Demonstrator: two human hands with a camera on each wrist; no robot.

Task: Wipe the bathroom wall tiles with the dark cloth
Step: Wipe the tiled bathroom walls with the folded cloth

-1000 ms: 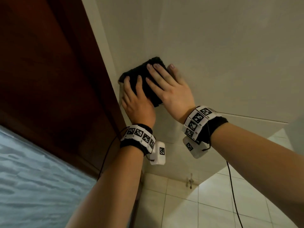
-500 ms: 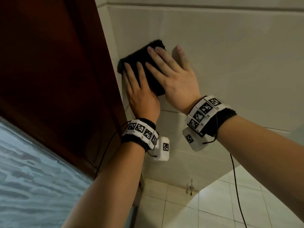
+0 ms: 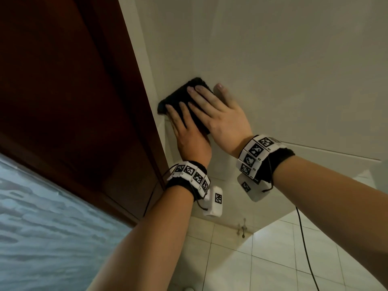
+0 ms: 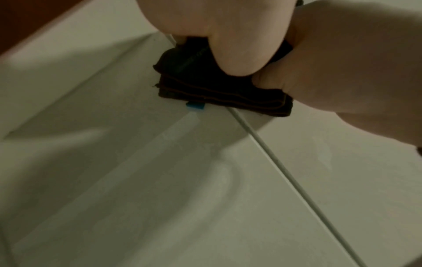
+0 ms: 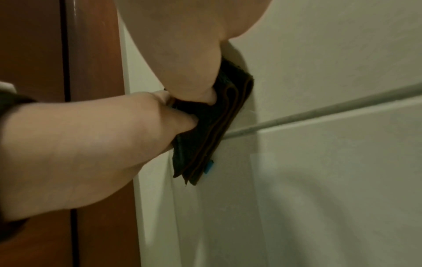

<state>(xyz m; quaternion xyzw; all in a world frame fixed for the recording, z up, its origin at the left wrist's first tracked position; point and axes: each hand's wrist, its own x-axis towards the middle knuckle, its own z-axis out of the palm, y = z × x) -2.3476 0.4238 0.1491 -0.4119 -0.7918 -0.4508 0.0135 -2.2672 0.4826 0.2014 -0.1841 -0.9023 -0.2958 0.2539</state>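
A folded dark cloth (image 3: pixel 181 95) lies flat against the pale wall tiles (image 3: pixel 273 70), close to the wall's left edge by the door. My left hand (image 3: pixel 189 131) presses its straight fingers on the cloth's lower left part. My right hand (image 3: pixel 218 114) lies flat over the cloth's right part, its little finger on bare tile. In the left wrist view the cloth (image 4: pixel 219 88) shows folded layers and a small blue tag (image 4: pixel 195 106) over a grout line. In the right wrist view the cloth (image 5: pixel 214 126) sits under both palms against the tile.
A dark red-brown wooden door (image 3: pixel 73 91) stands directly left of the wall edge, with a frosted glass panel (image 3: pixel 42 227) lower left. A small metal tap (image 3: pixel 242 228) sits low on the wall. Tiled floor (image 3: pixel 262 265) lies below. Black cables hang from both wristbands.
Both hands pushed the cloth up the wall half a second ago and have since brought it back down, over the grout line; both stay flat on it.
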